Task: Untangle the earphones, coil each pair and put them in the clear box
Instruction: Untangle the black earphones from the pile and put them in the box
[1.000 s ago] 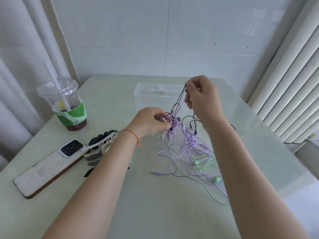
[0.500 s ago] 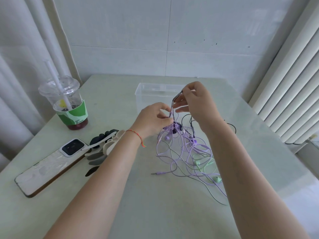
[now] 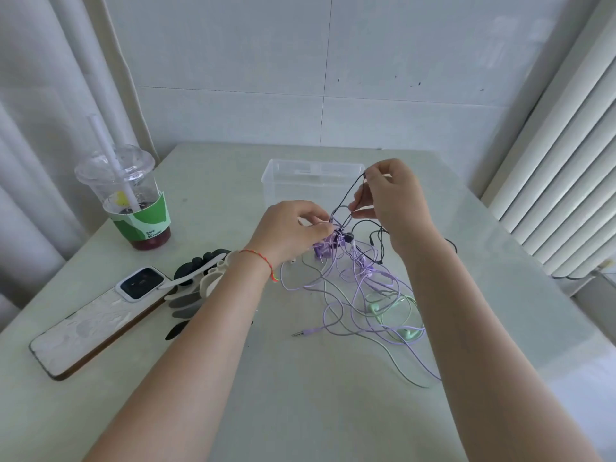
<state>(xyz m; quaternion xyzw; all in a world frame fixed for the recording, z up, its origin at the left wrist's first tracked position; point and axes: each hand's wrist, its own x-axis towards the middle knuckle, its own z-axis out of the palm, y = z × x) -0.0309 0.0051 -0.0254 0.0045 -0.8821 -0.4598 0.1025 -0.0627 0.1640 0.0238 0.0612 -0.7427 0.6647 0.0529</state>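
Right hand (image 3: 393,201) pinches black cable (image 3: 346,198), lifted to expose crossings. Left hand (image 3: 293,228) grips knot (image 3: 335,240) at frame ctr, anchoring tangle. Earphones (image 3: 363,301) on tabletop (image 3: 300,395); clear box (image 3: 283,181) behind, w/ nothing inside.

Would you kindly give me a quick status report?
Left hand grips the tangle; right hand pinches a black cord upward. Earphones not yet separated. Clear box empty behind.
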